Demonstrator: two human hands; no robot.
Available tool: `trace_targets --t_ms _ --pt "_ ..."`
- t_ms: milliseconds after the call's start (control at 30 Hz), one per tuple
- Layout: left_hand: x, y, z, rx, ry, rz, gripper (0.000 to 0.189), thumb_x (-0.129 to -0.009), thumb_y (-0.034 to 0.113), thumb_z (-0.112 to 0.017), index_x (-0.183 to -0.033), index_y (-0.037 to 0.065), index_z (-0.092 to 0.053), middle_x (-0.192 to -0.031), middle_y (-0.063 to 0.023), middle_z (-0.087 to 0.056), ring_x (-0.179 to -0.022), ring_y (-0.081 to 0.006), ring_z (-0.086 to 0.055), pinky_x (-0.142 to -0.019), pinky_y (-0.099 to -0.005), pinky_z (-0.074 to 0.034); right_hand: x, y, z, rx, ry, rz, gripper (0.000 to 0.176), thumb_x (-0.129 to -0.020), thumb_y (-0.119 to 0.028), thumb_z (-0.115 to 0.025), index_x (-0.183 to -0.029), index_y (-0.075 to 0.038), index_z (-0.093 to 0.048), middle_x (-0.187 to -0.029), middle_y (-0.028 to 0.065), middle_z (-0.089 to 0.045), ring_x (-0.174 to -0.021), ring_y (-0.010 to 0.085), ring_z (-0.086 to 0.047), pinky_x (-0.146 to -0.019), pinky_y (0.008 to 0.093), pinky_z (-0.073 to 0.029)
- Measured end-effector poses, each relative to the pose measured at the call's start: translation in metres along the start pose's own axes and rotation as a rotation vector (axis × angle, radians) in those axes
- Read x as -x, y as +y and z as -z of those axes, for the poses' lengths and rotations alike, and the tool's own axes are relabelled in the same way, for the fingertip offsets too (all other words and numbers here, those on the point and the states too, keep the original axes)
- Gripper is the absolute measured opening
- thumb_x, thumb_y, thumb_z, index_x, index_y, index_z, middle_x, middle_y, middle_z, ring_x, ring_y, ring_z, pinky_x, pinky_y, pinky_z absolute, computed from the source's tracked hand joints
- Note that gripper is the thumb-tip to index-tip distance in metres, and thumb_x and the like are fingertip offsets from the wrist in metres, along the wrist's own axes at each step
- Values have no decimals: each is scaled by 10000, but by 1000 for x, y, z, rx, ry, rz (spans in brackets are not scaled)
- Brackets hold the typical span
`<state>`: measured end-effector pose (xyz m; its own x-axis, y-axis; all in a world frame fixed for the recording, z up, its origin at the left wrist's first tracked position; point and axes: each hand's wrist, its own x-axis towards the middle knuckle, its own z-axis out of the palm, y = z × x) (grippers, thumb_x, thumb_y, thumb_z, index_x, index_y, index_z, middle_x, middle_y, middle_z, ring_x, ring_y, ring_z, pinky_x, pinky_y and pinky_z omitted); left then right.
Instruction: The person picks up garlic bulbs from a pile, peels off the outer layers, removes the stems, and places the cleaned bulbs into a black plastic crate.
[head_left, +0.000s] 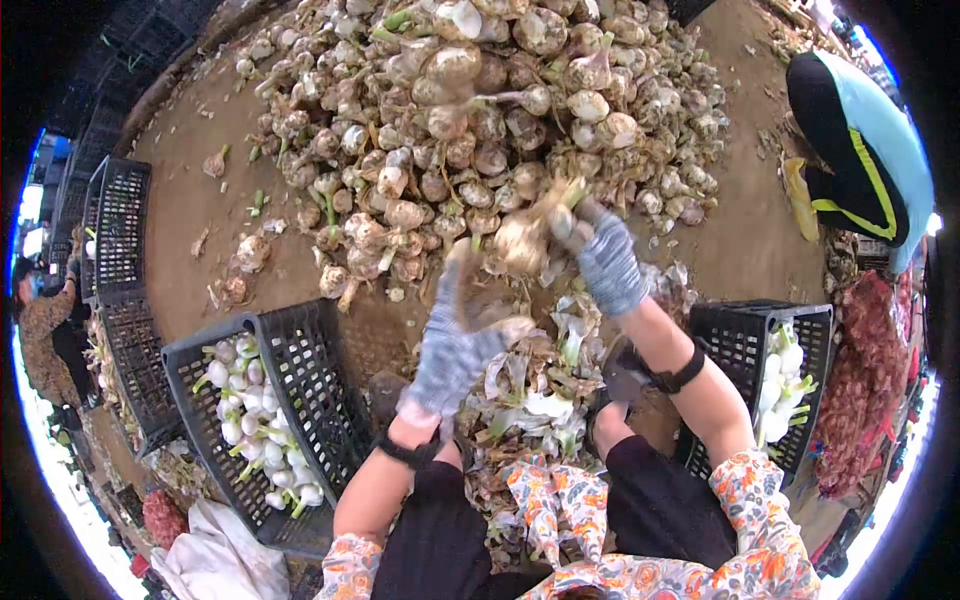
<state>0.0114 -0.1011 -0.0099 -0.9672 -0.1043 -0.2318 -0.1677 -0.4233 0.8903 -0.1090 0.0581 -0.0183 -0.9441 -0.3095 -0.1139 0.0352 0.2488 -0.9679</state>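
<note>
Both hands wear grey knitted gloves with bare fingertips. My right hand (606,262) pinches the stem of an unpeeled garlic bulb (522,243), which is blurred by motion. To its left, my left hand (455,345) is spread, thumb and fingers apart, with nothing in it. In front of both hands rises a big heap of unpeeled garlic (470,130) with dry roots and stems. Loose peeled skins (540,400) lie on the ground below the hands, between the legs.
A black crate (325,375) with clean white bulbs (255,425) stands at left; another crate (720,325) with white bulbs (783,385) stands at right. Beyond are red net sacks (862,370), a person in light blue (880,130), stacked crates (120,230) and another person (48,330) far left.
</note>
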Motion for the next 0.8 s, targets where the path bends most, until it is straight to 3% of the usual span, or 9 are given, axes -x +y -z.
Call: trace_targets --t_ms 33,67,333,467,600,633,733,767,800 --pt "-12 -7 -1 -273 -47 -233 874 -698 59 -747 -1392 93 -217 -1340 -122 -358 -1170 -223 -430 -948 -357 -418 6 6 -12 -55 -49 -35 390 -837 -240 -617 -1049 78 -540 -878 67 -635 -821 113 -556 -724 271 -460" --pt "-7 -13 -7 166 -44 -9 831 -709 68 -742 -1373 60 -241 -1310 -116 -392 -1169 -211 -435 -960 -337 -408 17 5 -10 -244 -204 -304 417 -835 -277 -619 -1041 78 -546 -876 60 -631 -808 107 -545 -710 273 -455" --pt "4 -28 -3 -22 6 -86 751 -720 77 -736 -1331 42 -301 -1257 -102 -442 -1133 -198 -467 -963 -324 -408 32 -4 -14 -41 -287 -17 294 -839 -207 -610 -1014 28 -588 -892 101 -649 -794 153 -582 -731 304 -474" --pt "7 -19 -7 53 38 41 755 -685 74 -765 -1308 30 -340 -1230 -97 -464 -1114 -192 -478 -943 -325 -419 32 8 -4 78 -360 52 283 -842 -204 -596 -994 34 -591 -861 163 -640 -752 191 -596 -684 322 -476" --pt "9 -27 1 127 -25 94 669 -731 157 -738 -1282 20 -385 -1196 -96 -486 -1070 -182 -505 -896 -305 -451 39 0 3 22 -432 -114 251 -831 -199 -589 -962 14 -607 -835 180 -623 -724 273 -591 -657 350 -473" --pt "11 -20 -5 116 -4 141 650 -758 350 -686 -1256 21 -428 -1149 -104 -537 -1053 -204 -534 -896 -316 -453 36 19 0 108 -469 -7 268 -825 -203 -588 -995 4 -596 -874 177 -623 -777 295 -603 -700 348 -481" --pt "6 -20 -1 406 230 408 611 -789 516 -579 -1155 30 -519 -1054 -116 -594 -939 -195 -590 -768 -309 -505 55 11 -1 78 -566 -80 291 -807 -190 -600 -1030 -3 -582 -919 179 -621 -844 306 -610 -750 351 -480" --pt "3 -26 3 225 213 473 636 -806 630 -450 -1038 55 -591 -877 -103 -647 -756 -180 -623 -639 -291 -512 58 20 -2 188 -515 148 284 -799 -152 -593 -1049 -19 -578 -942 180 -622 -885 316 -607 -776 357 -473" --pt "0 -24 5 226 220 472 636 -806 630 -450 -1038 55 -591 -877 -103 -647 -756 -180 -623 -639 -291 -512 59 21 -1 186 -522 148 284 -799 -152 -593 -1049 -19 -578 -942 180 -622 -885 316 -607 -776 357 -473"
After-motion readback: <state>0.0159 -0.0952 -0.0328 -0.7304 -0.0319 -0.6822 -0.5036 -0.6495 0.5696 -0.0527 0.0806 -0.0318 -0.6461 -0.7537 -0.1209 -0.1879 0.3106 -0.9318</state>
